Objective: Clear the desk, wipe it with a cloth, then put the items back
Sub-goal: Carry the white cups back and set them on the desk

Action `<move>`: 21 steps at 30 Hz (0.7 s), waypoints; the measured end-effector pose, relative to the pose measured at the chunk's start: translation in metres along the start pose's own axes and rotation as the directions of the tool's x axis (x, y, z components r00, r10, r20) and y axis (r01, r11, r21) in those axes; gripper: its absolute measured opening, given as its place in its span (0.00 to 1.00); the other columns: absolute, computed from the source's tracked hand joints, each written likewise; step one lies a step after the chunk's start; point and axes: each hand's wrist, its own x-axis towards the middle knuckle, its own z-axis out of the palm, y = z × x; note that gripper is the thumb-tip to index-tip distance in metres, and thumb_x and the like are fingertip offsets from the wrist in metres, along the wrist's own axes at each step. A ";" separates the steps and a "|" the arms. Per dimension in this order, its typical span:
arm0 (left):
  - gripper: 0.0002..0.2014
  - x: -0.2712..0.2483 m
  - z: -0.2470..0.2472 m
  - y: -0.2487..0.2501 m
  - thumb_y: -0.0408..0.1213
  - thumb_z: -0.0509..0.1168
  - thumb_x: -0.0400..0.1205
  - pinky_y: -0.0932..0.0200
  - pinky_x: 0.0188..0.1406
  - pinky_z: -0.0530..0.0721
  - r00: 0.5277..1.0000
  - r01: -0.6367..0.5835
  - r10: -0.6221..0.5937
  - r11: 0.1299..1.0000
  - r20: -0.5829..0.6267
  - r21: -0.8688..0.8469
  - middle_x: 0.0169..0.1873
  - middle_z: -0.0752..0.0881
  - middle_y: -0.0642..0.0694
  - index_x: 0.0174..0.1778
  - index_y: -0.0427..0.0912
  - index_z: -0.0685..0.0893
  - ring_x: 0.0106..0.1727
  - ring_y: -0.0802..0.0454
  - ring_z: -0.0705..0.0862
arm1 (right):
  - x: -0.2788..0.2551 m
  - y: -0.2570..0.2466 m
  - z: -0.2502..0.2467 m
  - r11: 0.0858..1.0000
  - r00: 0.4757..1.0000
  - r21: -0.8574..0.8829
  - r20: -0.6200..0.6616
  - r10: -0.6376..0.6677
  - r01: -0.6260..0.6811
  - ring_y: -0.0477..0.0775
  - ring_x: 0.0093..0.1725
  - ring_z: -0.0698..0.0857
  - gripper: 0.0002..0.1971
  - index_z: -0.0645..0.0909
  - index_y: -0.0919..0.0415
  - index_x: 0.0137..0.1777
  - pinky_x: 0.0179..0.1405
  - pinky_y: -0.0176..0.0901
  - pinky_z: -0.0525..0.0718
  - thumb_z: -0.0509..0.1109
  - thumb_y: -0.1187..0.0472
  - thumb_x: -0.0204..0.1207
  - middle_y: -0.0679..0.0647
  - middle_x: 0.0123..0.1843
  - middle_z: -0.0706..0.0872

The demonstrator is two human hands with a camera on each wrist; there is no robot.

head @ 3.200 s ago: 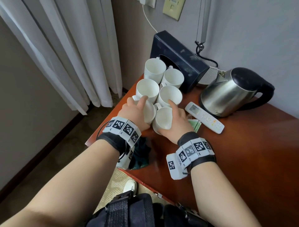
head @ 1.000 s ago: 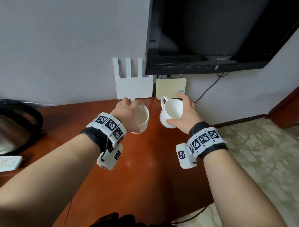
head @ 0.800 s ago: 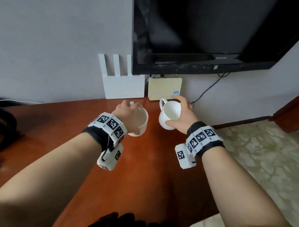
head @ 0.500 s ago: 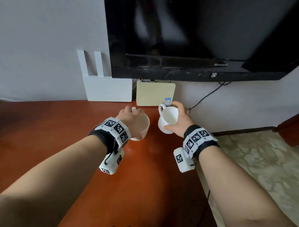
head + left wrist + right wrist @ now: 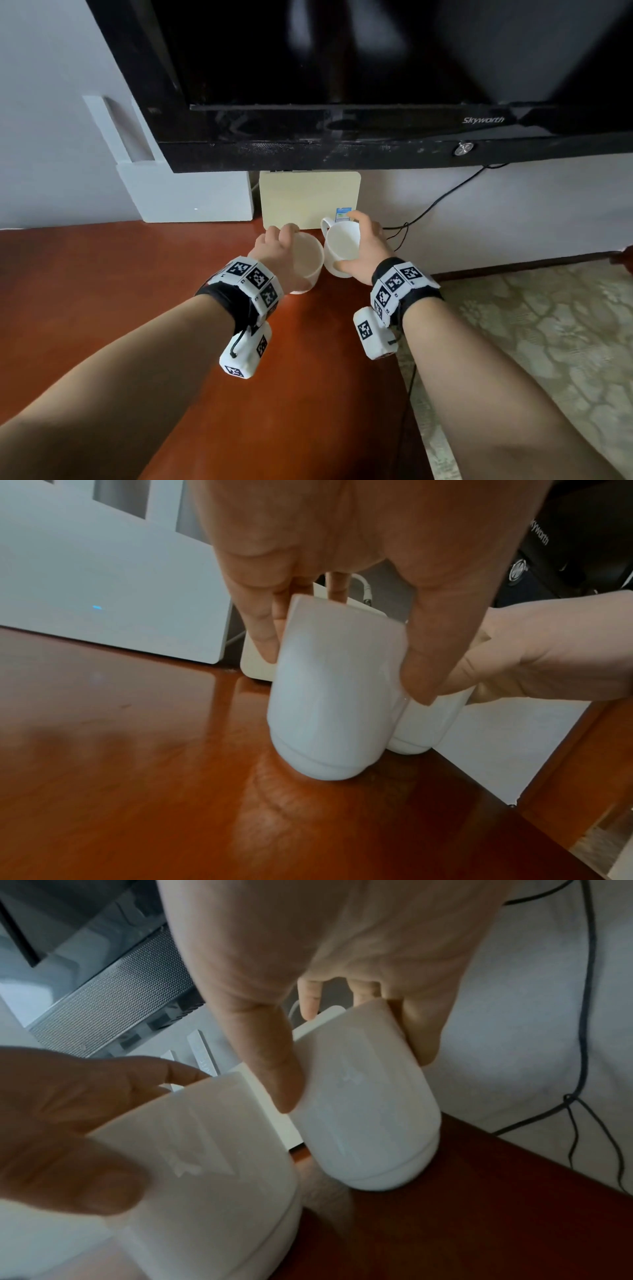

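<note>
My left hand (image 5: 279, 255) grips one white mug (image 5: 308, 262) and my right hand (image 5: 364, 250) grips the other white mug (image 5: 340, 245), side by side low over the desk (image 5: 102, 291) near its back right corner, below the television (image 5: 342, 85)

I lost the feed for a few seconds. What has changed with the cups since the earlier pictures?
Each hand took one white cup from the cluster by the kettle and carried it along the desk. The left cup and right cup now sit low under the TV, at or just above the desk. The left hand and right hand still hold them.
</note>
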 end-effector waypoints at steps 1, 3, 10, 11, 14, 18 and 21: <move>0.48 0.003 0.000 0.002 0.50 0.76 0.69 0.51 0.68 0.73 1.000 -0.003 0.003 1.000 -0.005 -0.007 0.71 0.65 0.44 0.79 0.48 0.53 0.72 0.45 0.67 | 0.003 0.000 0.000 1.000 1.000 0.005 0.003 -0.010 0.010 0.60 0.72 0.69 0.44 0.55 0.47 0.78 0.67 0.49 0.73 0.78 0.59 0.66 0.57 0.74 0.63; 0.48 0.007 0.001 0.004 0.50 0.75 0.70 0.51 0.68 0.72 1.000 -0.012 0.012 1.000 -0.001 -0.009 0.72 0.64 0.44 0.80 0.48 0.52 0.73 0.45 0.66 | 0.006 0.002 0.001 1.000 1.000 0.008 0.018 -0.022 0.022 0.59 0.73 0.68 0.44 0.54 0.47 0.79 0.68 0.48 0.72 0.77 0.60 0.68 0.57 0.76 0.62; 0.48 0.014 -0.005 0.004 0.46 0.75 0.72 0.48 0.67 0.74 0.998 -0.036 0.032 0.997 0.061 0.069 0.74 0.63 0.44 0.81 0.49 0.50 0.75 0.44 0.64 | -0.001 0.009 0.006 1.000 0.999 -0.021 -0.037 -0.005 0.004 0.58 0.79 0.60 0.45 0.53 0.45 0.80 0.74 0.51 0.68 0.76 0.60 0.68 0.55 0.81 0.56; 0.48 0.015 -0.006 0.005 0.45 0.75 0.72 0.49 0.66 0.74 0.998 -0.038 0.033 0.996 0.062 0.086 0.75 0.63 0.43 0.81 0.49 0.49 0.75 0.43 0.65 | -0.002 0.009 0.004 0.999 0.999 -0.040 -0.041 -0.010 0.009 0.58 0.78 0.61 0.44 0.54 0.46 0.80 0.73 0.52 0.69 0.76 0.61 0.69 0.55 0.80 0.59; 0.48 0.016 -0.008 0.007 0.44 0.74 0.73 0.49 0.65 0.75 0.998 -0.035 0.028 0.992 0.057 0.124 0.75 0.64 0.43 0.81 0.48 0.49 0.74 0.42 0.67 | -0.003 0.006 0.001 0.995 0.999 -0.095 -0.039 -0.018 0.015 0.58 0.76 0.65 0.44 0.54 0.49 0.81 0.69 0.52 0.72 0.76 0.60 0.70 0.55 0.78 0.63; 0.48 0.019 -0.007 0.011 0.45 0.75 0.72 0.49 0.61 0.77 0.999 -0.007 -0.001 0.987 0.048 0.163 0.74 0.66 0.41 0.81 0.47 0.49 0.72 0.41 0.70 | 0.001 0.001 0.000 0.988 0.999 -0.149 -0.020 0.041 -0.044 0.58 0.77 0.65 0.47 0.48 0.53 0.82 0.69 0.52 0.72 0.76 0.57 0.71 0.55 0.79 0.60; 0.48 0.021 -0.006 0.015 0.46 0.75 0.72 0.49 0.58 0.78 0.999 0.013 -0.020 0.983 0.037 0.180 0.71 0.68 0.41 0.80 0.47 0.51 0.70 0.41 0.72 | 0.004 0.000 0.000 0.976 0.999 -0.213 0.004 0.044 -0.042 0.57 0.78 0.64 0.46 0.49 0.57 0.82 0.70 0.50 0.72 0.75 0.56 0.72 0.54 0.81 0.57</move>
